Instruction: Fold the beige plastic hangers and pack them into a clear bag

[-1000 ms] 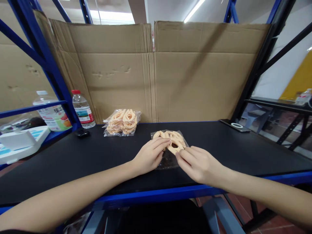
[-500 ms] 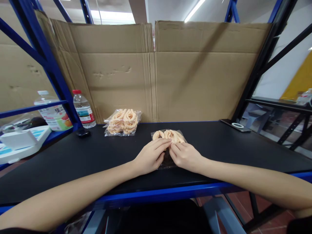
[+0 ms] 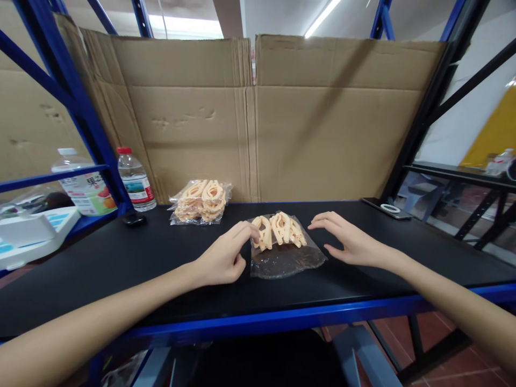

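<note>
In front of me a clear plastic bag lies flat on the black tabletop. Inside its far half are several peach-coloured, looped plastic pieces that look like folding hangers; the near half of the bag is flat. My left hand is at the bag's left edge, fingers bent with the tips at the leftmost piece and the thumb apart; whether they touch it I cannot tell. To the right of the bag, my right hand hovers open, fingers and thumb spread, holding nothing.
Behind, to the left, sits a stack of similar filled bags. A red-capped water bottle and a small black object stand at the left. A phone-like slab with a white ring lies far right. Cardboard panels wall the back.
Both hands have let go of the bag and moved apart, left hand leftward, right hand rightward. The bag's near half now lies spread out in view.
</note>
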Demonstrator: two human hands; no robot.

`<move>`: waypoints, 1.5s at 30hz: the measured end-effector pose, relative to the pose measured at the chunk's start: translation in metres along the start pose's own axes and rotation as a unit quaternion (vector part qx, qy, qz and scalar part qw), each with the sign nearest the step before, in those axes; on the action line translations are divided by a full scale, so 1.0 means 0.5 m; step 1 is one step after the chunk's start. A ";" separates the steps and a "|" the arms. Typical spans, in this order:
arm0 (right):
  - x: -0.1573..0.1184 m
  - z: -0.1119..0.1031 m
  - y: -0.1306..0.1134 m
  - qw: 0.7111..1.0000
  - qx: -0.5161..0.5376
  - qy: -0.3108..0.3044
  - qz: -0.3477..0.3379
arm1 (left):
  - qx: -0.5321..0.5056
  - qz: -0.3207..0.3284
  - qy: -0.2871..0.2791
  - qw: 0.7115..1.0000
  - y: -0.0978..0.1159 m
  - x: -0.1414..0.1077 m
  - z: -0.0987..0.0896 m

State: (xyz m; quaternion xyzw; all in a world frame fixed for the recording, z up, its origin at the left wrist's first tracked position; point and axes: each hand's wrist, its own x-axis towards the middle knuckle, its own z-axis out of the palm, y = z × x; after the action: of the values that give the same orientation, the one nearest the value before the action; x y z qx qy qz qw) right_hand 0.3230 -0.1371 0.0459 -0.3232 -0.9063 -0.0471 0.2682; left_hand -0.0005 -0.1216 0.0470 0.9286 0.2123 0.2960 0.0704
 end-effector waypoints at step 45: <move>0.005 0.111 -0.004 0.945 0.182 0.017 0.271 | -0.007 -0.202 0.042 0.979 -0.010 -0.025 0.050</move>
State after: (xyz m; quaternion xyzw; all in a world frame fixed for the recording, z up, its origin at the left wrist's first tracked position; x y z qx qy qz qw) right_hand 0.2950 -0.1228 -0.0002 -0.5017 -0.7730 0.1876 0.3400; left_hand 0.0028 -0.1227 0.0188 0.8529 0.3960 0.3159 0.1263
